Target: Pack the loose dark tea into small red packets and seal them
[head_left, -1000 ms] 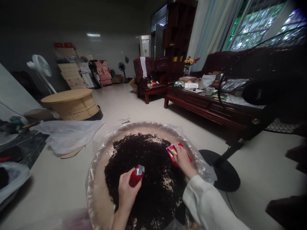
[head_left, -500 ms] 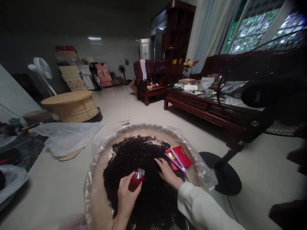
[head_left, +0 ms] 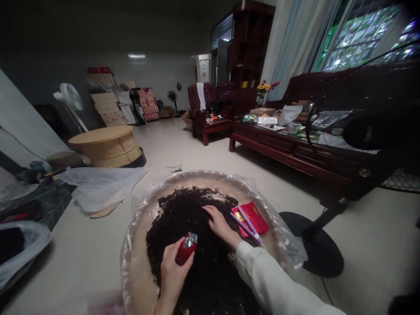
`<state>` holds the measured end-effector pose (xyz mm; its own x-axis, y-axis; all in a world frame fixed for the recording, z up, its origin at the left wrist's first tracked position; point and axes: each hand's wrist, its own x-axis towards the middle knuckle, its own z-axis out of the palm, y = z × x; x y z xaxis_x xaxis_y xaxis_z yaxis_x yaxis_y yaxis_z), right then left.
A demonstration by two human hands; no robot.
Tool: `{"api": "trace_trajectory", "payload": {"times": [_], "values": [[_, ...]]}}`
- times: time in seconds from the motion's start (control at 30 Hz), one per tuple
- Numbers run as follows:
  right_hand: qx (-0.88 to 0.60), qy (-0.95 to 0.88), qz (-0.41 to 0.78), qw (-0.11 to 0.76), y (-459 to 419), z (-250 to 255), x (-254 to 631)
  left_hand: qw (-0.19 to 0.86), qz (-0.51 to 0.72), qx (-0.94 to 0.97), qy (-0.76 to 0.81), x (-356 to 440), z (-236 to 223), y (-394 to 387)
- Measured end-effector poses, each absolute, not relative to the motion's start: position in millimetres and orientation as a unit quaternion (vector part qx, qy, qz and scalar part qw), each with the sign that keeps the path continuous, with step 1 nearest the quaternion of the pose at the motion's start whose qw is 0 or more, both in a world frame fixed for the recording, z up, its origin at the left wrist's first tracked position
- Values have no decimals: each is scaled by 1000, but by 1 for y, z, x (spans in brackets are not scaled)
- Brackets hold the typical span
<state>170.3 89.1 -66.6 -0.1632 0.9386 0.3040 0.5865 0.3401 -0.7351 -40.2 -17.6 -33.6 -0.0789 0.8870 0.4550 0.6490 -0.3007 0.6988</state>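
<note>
My left hand (head_left: 173, 267) is wrapped round a small red packet (head_left: 187, 250), held upright with its silvery top facing up. Below it spreads a heap of dark, loose, dry leaves (head_left: 177, 214) that look like tea, in a wide round tray lined with clear plastic (head_left: 128, 258). My right hand (head_left: 220, 224) reaches over the heap's middle, fingers stretched to the left at the leaves; I see nothing in them. Right of that hand, flat red packets (head_left: 258, 217) lie on the tray's edge area, with a purple two-armed tool (head_left: 246, 225), like a flat iron, across them.
A black standing fan (head_left: 315, 245) rises close on the right. Behind it is a long dark-wood table (head_left: 269, 142) covered with items. On the left are a round woven stand (head_left: 105, 144), a crumpled plastic sheet (head_left: 101, 188) and a plastic-lined bin (head_left: 33, 236).
My right hand has moved left and slightly forward over the leaves, away from the red packets. My left hand keeps its hold on the red packet. The view has turned slightly left.
</note>
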Motion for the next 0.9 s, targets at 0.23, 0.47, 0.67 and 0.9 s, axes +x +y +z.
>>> {"api": "trace_trajectory", "payload": {"times": [0.23,0.47,0.67,0.9], "values": [[-609,-628,263,406,116,-81,181,120,464,659,580,-44,-31,-20],[-593,-634,256,425,129,-96,148,128,476,655,573,-41,-32,-21],[-526,-698,220,433,121,-61,124,134,476,650,577,-42,-30,-21],[-544,-735,178,363,105,-44,119,133,479,652,573,-42,-29,-22]]}}
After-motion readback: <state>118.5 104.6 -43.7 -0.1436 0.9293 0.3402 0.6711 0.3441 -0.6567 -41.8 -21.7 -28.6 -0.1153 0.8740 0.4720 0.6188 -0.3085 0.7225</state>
